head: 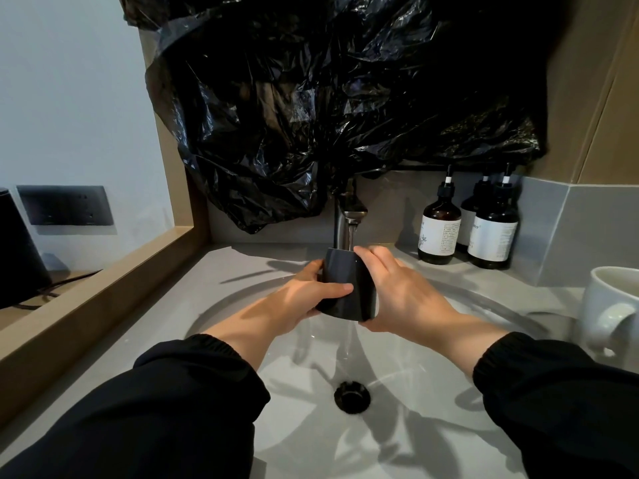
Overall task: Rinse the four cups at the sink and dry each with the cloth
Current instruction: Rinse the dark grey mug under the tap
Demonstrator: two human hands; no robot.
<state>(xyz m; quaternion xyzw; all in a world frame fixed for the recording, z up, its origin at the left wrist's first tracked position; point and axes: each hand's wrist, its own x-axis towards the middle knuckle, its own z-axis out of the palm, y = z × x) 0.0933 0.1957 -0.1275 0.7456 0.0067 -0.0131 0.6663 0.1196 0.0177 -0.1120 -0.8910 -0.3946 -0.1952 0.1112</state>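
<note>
A dark cup (pixel 347 283) is held over the sink basin (pixel 242 305), right under the spout of the tap (pixel 349 216). Water runs from the tap past the cup and down to the drain (pixel 352 395). My left hand (pixel 307 295) grips the cup's left side with the thumb across its front. My right hand (pixel 401 292) wraps round its right side, fingers over the rim. A white mug (pixel 612 305) stands on the counter at the right edge. No cloth is in view.
Three brown pump bottles (pixel 439 229) stand at the back right of the counter. Black plastic sheeting (pixel 328 98) hangs over the wall above the tap. A wooden ledge (pixel 103 292) runs along the left, with a black cone-shaped object (pixel 17 250) and a wall socket (pixel 65 205) beyond it.
</note>
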